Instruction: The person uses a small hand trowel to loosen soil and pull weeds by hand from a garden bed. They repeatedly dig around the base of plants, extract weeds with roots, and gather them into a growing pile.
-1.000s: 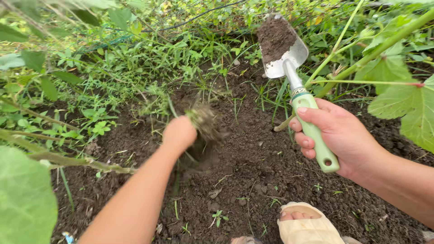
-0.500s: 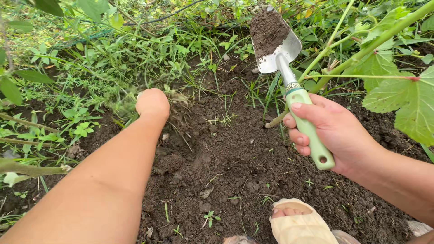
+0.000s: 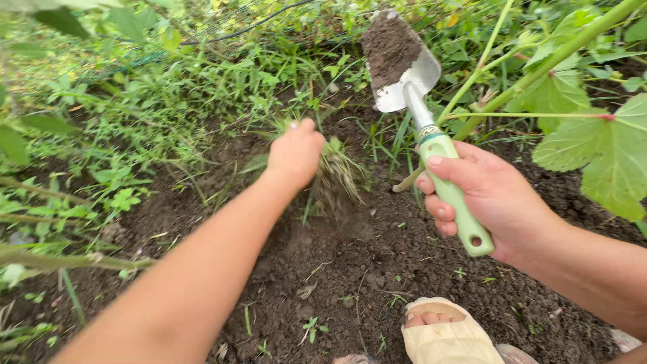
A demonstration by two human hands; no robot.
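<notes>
My left hand (image 3: 295, 154) reaches out over dark soil and grips a clump of grass (image 3: 335, 176) with roots and dirt hanging from it. My right hand (image 3: 486, 197) holds the pale green handle of a garden trowel (image 3: 412, 75). The trowel's metal blade points up and away and carries a heap of dark soil. The two hands are about a hand's width apart.
Bare dug soil (image 3: 350, 269) fills the middle. Grass and weeds (image 3: 168, 108) cover the ground to the left and far side. A tall plant with thick green stems and broad leaves (image 3: 606, 155) stands at the right. My sandalled foot (image 3: 445, 334) rests at the bottom.
My left hand swung out to the left and has come back to the middle, now holding a fresh clump of grass. The trowel has stayed raised with soil on it.
</notes>
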